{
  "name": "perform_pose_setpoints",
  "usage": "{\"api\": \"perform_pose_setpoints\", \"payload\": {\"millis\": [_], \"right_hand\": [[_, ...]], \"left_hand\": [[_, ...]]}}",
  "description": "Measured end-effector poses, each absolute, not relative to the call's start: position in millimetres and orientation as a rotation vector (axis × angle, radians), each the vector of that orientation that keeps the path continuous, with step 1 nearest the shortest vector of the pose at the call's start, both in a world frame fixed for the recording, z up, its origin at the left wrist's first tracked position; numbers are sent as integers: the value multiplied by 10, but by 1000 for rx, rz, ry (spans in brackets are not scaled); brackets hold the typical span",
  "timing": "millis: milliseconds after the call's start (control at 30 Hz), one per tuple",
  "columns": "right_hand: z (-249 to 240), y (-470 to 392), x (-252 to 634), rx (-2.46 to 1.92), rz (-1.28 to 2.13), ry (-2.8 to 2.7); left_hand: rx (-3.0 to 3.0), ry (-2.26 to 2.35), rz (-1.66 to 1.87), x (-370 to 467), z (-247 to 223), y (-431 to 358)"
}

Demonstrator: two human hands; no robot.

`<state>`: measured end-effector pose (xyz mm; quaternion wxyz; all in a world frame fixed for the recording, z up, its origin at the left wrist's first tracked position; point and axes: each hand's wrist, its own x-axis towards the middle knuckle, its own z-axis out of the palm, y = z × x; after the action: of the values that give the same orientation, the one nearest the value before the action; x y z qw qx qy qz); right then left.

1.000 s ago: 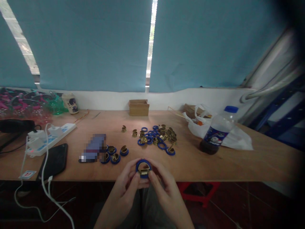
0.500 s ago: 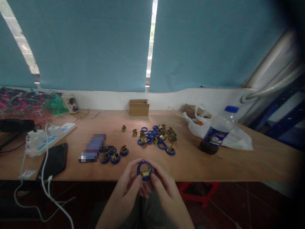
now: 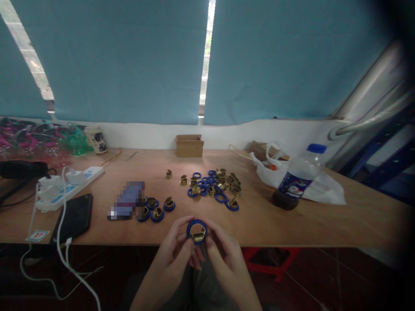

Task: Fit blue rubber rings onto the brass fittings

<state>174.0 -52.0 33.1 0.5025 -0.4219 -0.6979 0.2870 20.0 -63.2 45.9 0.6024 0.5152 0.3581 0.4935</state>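
Observation:
Just in front of the table's near edge, a blue ring with a gold metal piece inside it (image 3: 197,221) is pinched upright between both hands. My left hand (image 3: 177,250) grips its left side, thumb at the lower rim. On the opposite side my right hand (image 3: 220,250) holds it, fingers curled behind. Ahead lies a pile of loose blue rings (image 3: 221,198) and gold clasp-like pieces (image 3: 231,180). To the left sit several blue rings fitted with gold pieces (image 3: 157,214).
At left are a power strip (image 3: 73,190) with white cables, a black phone (image 3: 76,214) and a pixelated object (image 3: 126,201). A small cardboard box (image 3: 189,147) stands at the back. A cola bottle (image 3: 293,183) and white plastic bag (image 3: 327,190) are on the right.
The gold piece inside the held ring looks slightly turned, and its opening shows differently. Both hands stay in nearly the same place.

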Motion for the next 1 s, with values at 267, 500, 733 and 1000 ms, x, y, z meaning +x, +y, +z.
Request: {"api": "perform_pose_setpoints", "payload": {"millis": [267,500,733,1000], "right_hand": [[292,-521,1751,-1045,662,-1696],[319,-566,1739,-1095,741,-1611],[419,-564,1764,-1069,741,-1708],[464,-607,1764,-1050,663,-1819]], "left_hand": [[1266,812,1183,227,413,-594],[1271,787,1162,200,447,-637],[1374,927,1123,103,465,-646],[1517,1009,1058,27,366,-607]]}}
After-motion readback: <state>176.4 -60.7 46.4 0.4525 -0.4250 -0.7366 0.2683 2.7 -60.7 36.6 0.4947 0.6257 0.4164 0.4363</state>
